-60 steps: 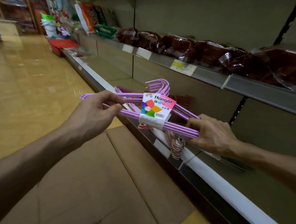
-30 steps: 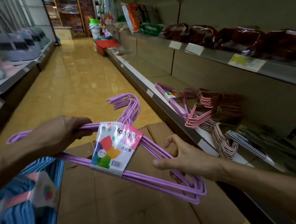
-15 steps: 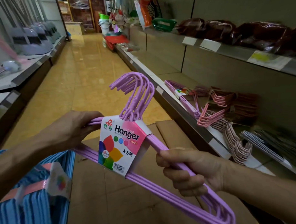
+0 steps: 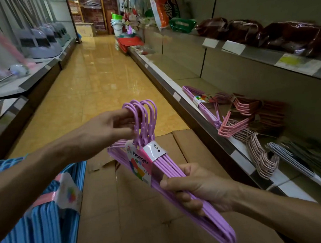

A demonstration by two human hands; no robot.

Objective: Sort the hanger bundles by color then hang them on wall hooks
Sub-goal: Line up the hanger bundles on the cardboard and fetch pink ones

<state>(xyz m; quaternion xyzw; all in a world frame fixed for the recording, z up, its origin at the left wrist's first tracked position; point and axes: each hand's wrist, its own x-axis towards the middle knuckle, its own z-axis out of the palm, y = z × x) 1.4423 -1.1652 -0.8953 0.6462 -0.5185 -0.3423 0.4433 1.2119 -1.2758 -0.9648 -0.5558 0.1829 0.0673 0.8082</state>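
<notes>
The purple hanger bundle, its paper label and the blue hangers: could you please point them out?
purple hanger bundle (image 4: 174, 169), head view, shoulder bars
paper label (image 4: 142, 162), head view, printed front
blue hangers (image 4: 49, 219), head view, bars

One camera on the person's head looks forward and down, very close to both hands, along the shiny yellow tiled floor (image 4: 95, 79) of a shop aisle.

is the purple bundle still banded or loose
Banded: the label sleeve wraps all the purple hangers together, hooks bunched.
</notes>
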